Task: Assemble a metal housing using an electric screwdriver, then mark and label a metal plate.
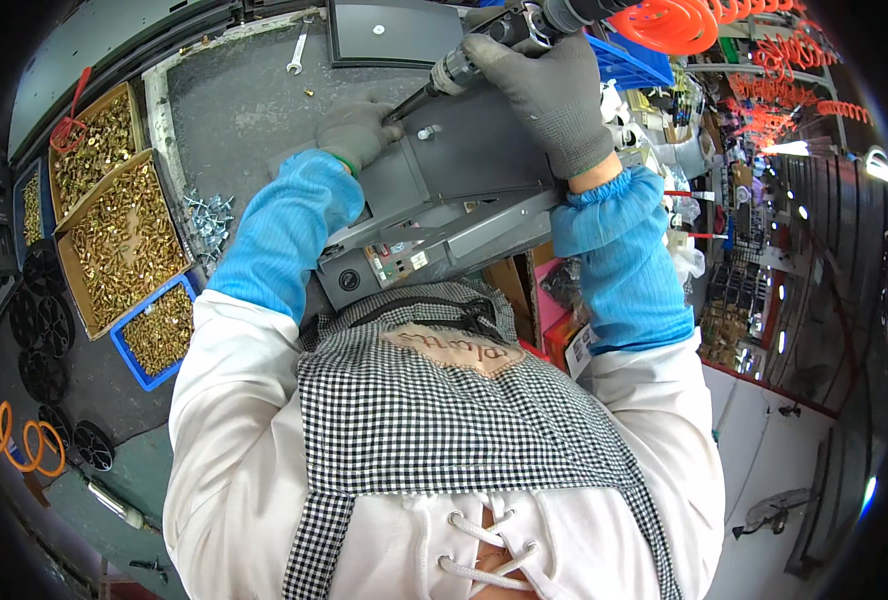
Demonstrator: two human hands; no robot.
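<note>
My right hand [556, 108], in a grey glove, is wrapped round a black power screwdriver [454, 73] that hangs down from above. Its long bit slants down to the left and ends at the fingertips of my gloved left hand [356, 134]. Those fingers are bent together at the edge of a dark grey metal housing [479, 150]; whatever they pinch is hidden. On the housing's panel stands a small pale fitting [427, 132]. The near side of the housing carries a round black socket [349, 280] and a small circuit board [400, 258].
Brass fasteners fill a cardboard tray [124, 240] and a blue bin [156, 335] at left. Silver screws [209, 222] lie loose beside them. A wrench [300, 47] and a grey panel [394, 35] lie at the far side. Red coiled hoses [669, 25] hang at upper right.
</note>
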